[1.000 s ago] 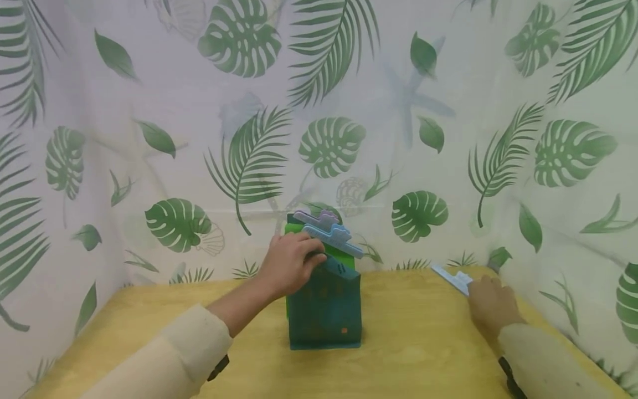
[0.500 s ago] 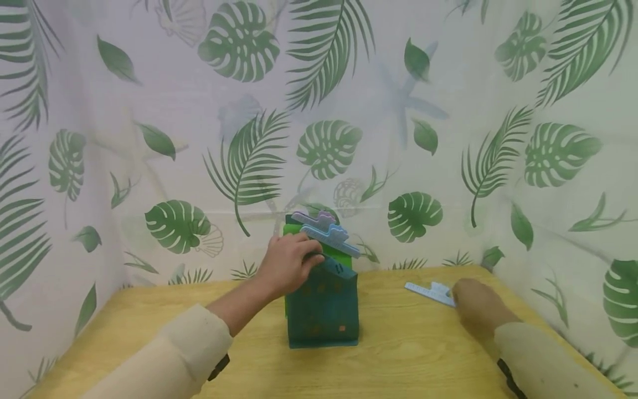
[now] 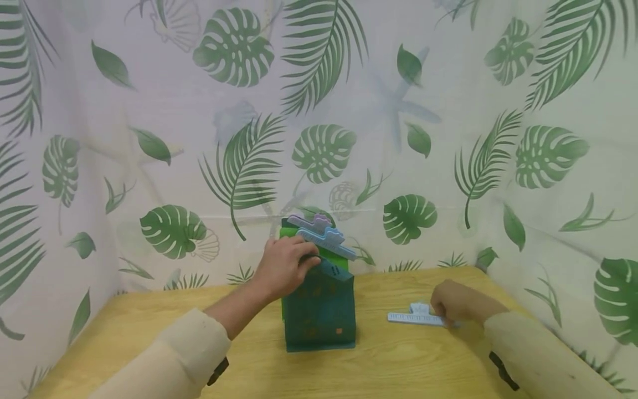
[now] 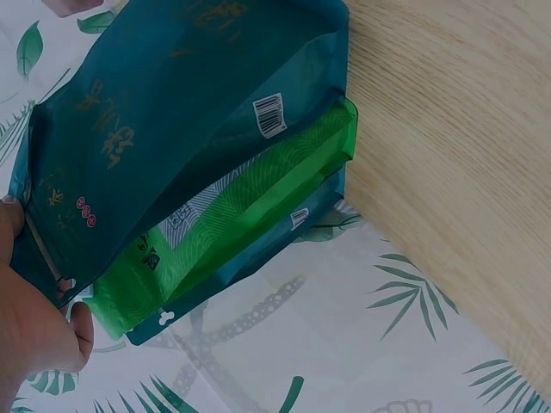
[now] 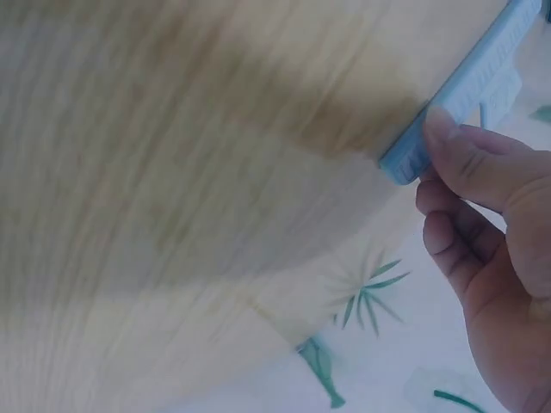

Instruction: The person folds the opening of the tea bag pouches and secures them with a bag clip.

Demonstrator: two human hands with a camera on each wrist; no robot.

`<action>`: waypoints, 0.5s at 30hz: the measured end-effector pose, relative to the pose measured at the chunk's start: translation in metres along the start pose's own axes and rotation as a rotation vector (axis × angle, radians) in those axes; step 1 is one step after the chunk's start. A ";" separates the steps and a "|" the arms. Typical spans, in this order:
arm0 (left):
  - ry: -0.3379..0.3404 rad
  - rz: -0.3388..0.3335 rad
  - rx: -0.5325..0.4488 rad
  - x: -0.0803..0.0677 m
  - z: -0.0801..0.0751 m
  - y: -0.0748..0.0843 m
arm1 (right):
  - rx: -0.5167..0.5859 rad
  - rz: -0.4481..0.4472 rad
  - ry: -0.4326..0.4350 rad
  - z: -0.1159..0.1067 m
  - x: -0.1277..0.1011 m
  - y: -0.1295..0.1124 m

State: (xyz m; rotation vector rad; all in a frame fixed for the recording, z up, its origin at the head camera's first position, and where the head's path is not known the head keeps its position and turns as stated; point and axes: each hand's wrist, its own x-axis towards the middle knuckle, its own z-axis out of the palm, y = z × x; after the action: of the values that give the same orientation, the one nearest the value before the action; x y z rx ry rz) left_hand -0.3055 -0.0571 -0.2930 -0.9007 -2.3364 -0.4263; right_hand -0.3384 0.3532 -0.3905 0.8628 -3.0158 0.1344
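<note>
1. Near the middle of the tabletop (image 3: 149, 332), toward its back edge, the left hand (image 3: 284, 266) grips the folded top of a dark teal stand-up pouch (image 3: 319, 316); fingers curl round the fold. Keep that pinch tight so the fold stays flat.
2. Behind the teal pouch stands a bright green pouch (image 4: 258, 206), touching it. Two sealing clips sit up top: a blue clip (image 3: 326, 244) and a purple clip (image 3: 311, 223) behind it. Cannot tell exactly which pouch each one bites.
3. Toward the right edge of the tabletop, the right hand (image 3: 456, 302) pinches one end of a loose light blue bag clip (image 3: 413, 317), thumb on top. In the head view the clip lies low over the tabletop; cannot tell if it touches. It is well apart from the pouches.
4. Judgement: the clip in the right hand looks meant for the fold that the left hand holds. Best to grip it at the lever end so its mouth can be pressed open.
5. Bring it in level with the fold and slide it across the full width, clear of the left fingers (image 3: 304, 257).
6. Risk: the pouches stand upright and could tip backward under a sideways push; the left hand should brace them.
7. The right wrist view is motion-blurred, so the clip's mouth state is unclear.
</note>
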 end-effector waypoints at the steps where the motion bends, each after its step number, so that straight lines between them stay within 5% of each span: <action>1: 0.001 -0.003 -0.002 0.000 0.001 0.000 | 0.005 -0.031 0.001 0.001 0.001 -0.001; 7: 0.002 -0.009 0.006 0.001 -0.001 0.000 | -0.011 -0.179 0.014 0.001 0.006 -0.018; 15: -0.018 -0.016 0.002 0.002 0.000 0.002 | -0.025 -0.034 -0.077 -0.012 0.011 -0.041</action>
State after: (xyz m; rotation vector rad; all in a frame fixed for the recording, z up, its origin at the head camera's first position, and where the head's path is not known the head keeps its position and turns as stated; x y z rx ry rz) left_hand -0.3052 -0.0549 -0.2913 -0.8892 -2.3613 -0.4238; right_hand -0.3262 0.3132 -0.3751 0.9383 -3.0639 0.0644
